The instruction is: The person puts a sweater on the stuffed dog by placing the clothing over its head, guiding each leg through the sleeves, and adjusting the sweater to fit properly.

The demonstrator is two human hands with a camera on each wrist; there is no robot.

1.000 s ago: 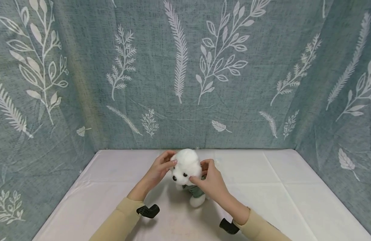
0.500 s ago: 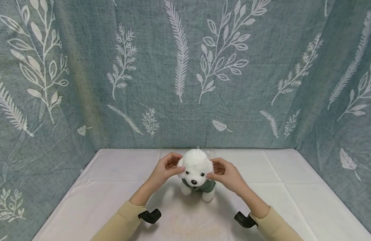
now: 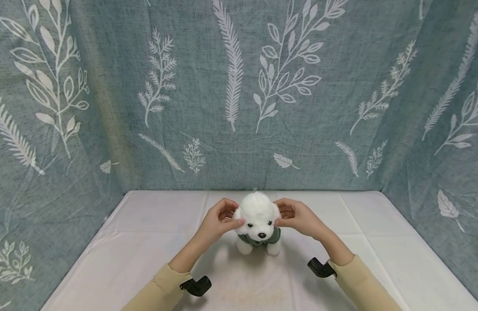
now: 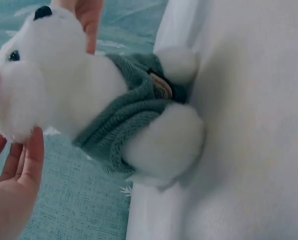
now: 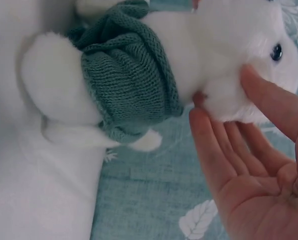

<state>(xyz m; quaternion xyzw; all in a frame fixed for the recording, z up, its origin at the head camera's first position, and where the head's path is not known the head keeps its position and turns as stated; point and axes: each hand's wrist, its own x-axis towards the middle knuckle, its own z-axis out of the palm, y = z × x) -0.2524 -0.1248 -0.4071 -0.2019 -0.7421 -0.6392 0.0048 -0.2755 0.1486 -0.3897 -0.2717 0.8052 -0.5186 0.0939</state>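
A white plush dog (image 3: 257, 210) in a green knitted sweater (image 5: 129, 75) stands on the white-covered table, facing the person. My left hand (image 3: 218, 220) holds one of its ears (image 4: 20, 102), thumb in front and fingers behind. On the opposite side, my right hand (image 3: 300, 217) pinches the other ear (image 5: 226, 100) in the same manner. Both wrist views show the dog's front paws down on the cloth. A small oval patch (image 4: 161, 86) sits on the sweater's chest. The dog's back is hidden in the head view.
White cloth (image 3: 340, 259) covers the table. Blue-green curtains (image 3: 207, 108) with white leaf prints hang behind it and along both sides. A black wrist mount (image 3: 196, 286) juts from the left sleeve, and another black mount (image 3: 321, 268) from the right one.
The dog has turned from facing left to facing the person and shifted right and slightly back. Both hands have moved right with it, the right hand swinging farther outward.
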